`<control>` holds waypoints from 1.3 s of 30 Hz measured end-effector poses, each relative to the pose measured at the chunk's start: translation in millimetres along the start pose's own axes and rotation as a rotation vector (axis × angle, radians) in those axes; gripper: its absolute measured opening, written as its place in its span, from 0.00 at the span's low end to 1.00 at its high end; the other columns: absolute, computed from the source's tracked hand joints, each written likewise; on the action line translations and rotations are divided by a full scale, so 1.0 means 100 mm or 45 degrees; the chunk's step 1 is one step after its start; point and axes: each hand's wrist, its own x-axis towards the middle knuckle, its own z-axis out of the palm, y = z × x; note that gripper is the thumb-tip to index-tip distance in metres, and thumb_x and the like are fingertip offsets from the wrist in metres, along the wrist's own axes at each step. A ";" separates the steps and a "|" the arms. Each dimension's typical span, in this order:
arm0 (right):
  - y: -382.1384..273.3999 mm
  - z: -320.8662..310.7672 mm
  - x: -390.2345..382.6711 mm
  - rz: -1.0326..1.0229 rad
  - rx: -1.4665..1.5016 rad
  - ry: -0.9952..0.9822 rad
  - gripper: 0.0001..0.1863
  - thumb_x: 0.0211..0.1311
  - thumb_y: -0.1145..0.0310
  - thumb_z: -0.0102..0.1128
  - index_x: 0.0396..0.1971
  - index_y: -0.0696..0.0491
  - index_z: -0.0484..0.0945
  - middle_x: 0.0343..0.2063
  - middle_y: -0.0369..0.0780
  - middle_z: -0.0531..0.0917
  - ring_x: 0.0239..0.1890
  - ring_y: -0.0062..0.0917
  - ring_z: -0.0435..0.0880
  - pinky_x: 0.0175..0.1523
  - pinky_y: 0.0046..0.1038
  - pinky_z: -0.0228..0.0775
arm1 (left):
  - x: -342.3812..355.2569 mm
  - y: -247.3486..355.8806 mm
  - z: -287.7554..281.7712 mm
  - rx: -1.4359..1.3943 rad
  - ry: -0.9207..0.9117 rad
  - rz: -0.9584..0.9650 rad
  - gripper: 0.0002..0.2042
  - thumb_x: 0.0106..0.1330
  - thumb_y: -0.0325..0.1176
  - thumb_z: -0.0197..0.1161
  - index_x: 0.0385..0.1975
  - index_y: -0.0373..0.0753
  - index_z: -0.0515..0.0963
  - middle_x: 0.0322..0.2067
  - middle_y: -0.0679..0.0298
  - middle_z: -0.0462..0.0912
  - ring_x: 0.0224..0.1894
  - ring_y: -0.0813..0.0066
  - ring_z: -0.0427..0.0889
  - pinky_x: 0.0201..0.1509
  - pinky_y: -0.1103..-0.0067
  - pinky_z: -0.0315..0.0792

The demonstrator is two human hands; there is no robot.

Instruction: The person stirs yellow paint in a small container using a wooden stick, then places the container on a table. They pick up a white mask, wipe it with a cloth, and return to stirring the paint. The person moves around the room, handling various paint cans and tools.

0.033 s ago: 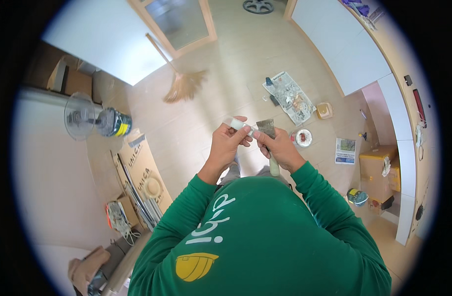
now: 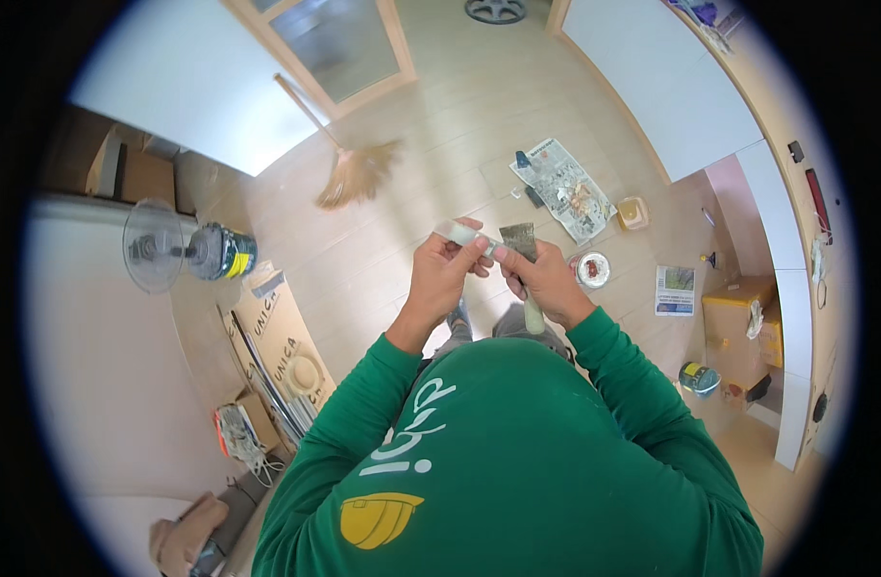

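My left hand [image 2: 444, 270] is closed on a slim whitish piece [image 2: 457, 233] with a rounded end, whose exact kind I cannot make out. The other end of this piece meets the thumb of my right hand [image 2: 548, 282]. That hand also grips a putty knife [image 2: 519, 239], its stained broad blade pointing away from me. The pale green handle hangs below my fingers, toward my body. Both hands are close together at chest front, above the floor. Beyond the right hand, a round white tub [image 2: 591, 270] with red marks stands on the floor.
Newspaper [image 2: 565, 192] with debris lies ahead, beside a yellowish square container [image 2: 633, 213]. A straw broom [image 2: 359, 173] leans at far left. A dark bucket [image 2: 231, 252], flattened cardboard [image 2: 285, 322] and long strips line the left. Cardboard boxes [image 2: 733, 322] and white cabinets [image 2: 642, 91] stand right.
The view has shifted slightly, and one of my feet shows a little more below my hands. Both hands keep their grip on the whitish piece and the putty knife.
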 end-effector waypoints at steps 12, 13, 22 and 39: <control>-1.23 -0.97 2.74 -0.106 -0.013 -0.005 0.24 0.73 0.45 0.64 0.30 0.53 0.78 0.18 0.32 0.77 0.20 0.15 0.76 0.24 0.21 0.65 | 3.15 0.85 0.02 0.286 -0.027 0.197 0.27 0.76 0.34 0.65 0.71 0.33 0.67 0.43 0.63 0.85 0.36 0.81 0.82 0.36 0.82 0.78; -1.33 -1.07 2.94 -0.108 -0.009 -0.027 0.24 0.73 0.45 0.64 0.29 0.52 0.76 0.19 0.32 0.77 0.20 0.15 0.77 0.24 0.20 0.66 | 3.37 0.92 0.05 0.320 -0.019 0.224 0.28 0.76 0.34 0.65 0.73 0.34 0.66 0.43 0.63 0.85 0.36 0.81 0.82 0.36 0.82 0.78; -2.42 -1.86 4.63 -0.026 0.076 -0.104 0.25 0.73 0.46 0.63 0.31 0.56 0.80 0.19 0.35 0.79 0.20 0.16 0.75 0.26 0.22 0.65 | 5.43 1.54 0.08 0.327 -0.122 0.222 0.29 0.76 0.33 0.65 0.74 0.34 0.65 0.46 0.63 0.85 0.40 0.82 0.83 0.40 0.82 0.80; -4.16 -2.70 7.86 -0.272 0.170 0.173 0.19 0.75 0.61 0.63 0.57 0.56 0.78 0.34 0.36 0.84 0.32 0.19 0.82 0.37 0.25 0.73 | 8.94 2.91 -0.27 0.599 -0.228 1.173 0.15 0.65 0.17 0.69 0.50 0.35 0.86 0.48 0.54 0.88 0.46 0.67 0.89 0.50 0.76 0.83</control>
